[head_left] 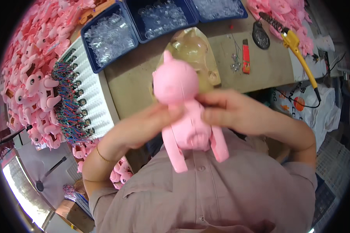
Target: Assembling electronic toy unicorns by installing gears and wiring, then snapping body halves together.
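Observation:
Both hands grip a pink plastic toy animal (190, 124) in front of my chest. Its round head points away from me and its two long legs hang toward me. My left hand (153, 120) wraps the left side just below the head, thumb lying on the body. On the opposite side my right hand (231, 108) holds the neck and upper body, slightly blurred. A seam runs along the toy, and an oval recess shows near its lower end. Beyond the head, a yellowish translucent molded fixture (204, 50) lies on the table, partly hidden by the toy.
Blue bins (134, 39) of clear plastic parts line the back. Pink toy pieces (35, 77) pile up at left beside a white tray (93, 93) with wired components. At right are a yellow-handled soldering iron (293, 44), a dark oval object (260, 35) and a red box (245, 58).

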### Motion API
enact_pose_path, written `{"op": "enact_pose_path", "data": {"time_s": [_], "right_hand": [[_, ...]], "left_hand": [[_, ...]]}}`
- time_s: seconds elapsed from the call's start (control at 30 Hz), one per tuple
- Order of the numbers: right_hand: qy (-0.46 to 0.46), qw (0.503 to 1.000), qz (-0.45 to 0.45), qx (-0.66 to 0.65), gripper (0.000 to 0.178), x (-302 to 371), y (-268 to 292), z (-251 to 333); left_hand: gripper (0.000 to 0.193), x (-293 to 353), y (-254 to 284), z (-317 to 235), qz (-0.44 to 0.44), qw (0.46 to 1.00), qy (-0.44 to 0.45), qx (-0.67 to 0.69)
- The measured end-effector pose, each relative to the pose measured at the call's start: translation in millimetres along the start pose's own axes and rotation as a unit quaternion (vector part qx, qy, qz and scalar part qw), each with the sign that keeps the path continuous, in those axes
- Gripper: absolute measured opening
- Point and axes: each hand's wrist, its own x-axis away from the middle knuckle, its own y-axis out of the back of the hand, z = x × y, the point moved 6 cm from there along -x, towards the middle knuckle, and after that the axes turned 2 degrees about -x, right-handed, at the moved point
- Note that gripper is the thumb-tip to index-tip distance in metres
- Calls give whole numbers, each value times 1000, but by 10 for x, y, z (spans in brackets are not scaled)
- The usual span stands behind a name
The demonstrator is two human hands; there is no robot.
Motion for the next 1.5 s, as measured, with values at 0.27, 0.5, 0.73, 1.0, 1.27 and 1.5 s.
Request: {"op": "enact_pose_path", "data": {"time_s": [0.27,0.5,0.73,1.0,1.27,1.5], "right_hand": [[424,835,-133,325,69,-35,5,813],[425,820,-55,379,65,-240,-215,717],[372,857,-48,353,64,-363,-501,741],[297,919,-27,256,54,-727,-770,421],[254,923,-1,290,35,-768,-813,253],[125,930,15,345,25,-926,-1047,-8]], "left_hand": [[52,53,136,-200,-101,989,-94,59],[44,109,79,-310,-62,958,-263,-95],[41,290,64,-280,-88,880,-373,-280],[64,742,179,383,6,933,-291,214],[58,3225,920,2342,-517,691,-346,367],[67,2721,1793,3089,-748,611,-205,160]]}}
